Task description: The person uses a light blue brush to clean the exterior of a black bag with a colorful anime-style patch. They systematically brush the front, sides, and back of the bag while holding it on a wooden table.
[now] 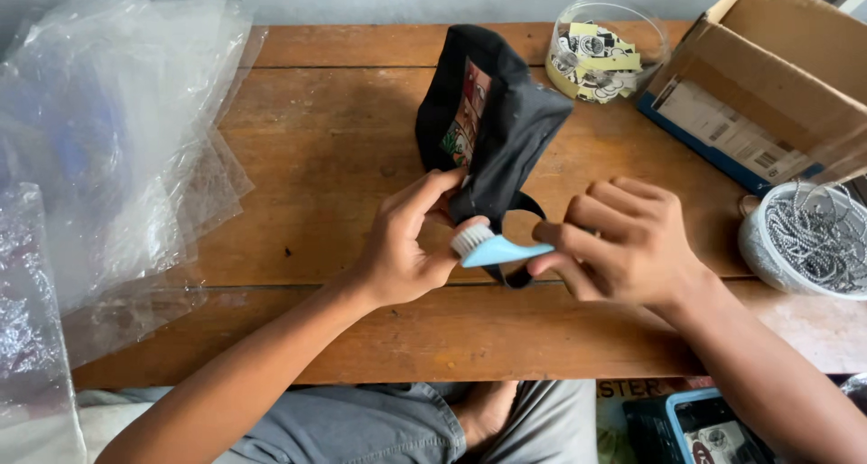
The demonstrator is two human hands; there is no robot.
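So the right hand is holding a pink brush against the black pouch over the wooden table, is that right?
Not quite: the brush is light blue with white bristles, not pink. The head view shows it. The rest holds: the right hand holds it by the handle against the black pouch, above the wooden table.

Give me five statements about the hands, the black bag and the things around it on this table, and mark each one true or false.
1. The right hand holds a light blue brush. True.
2. The left hand rests flat on the table, away from the black bag. False: it grips the bag's lower end, beside the bristles.
3. The clear jar behind the bag holds stickers. True.
4. The cardboard box sits at the left edge. False: it is at the right; clear plastic bags lie at the left.
5. The white bowl holds metal bead chains. True.
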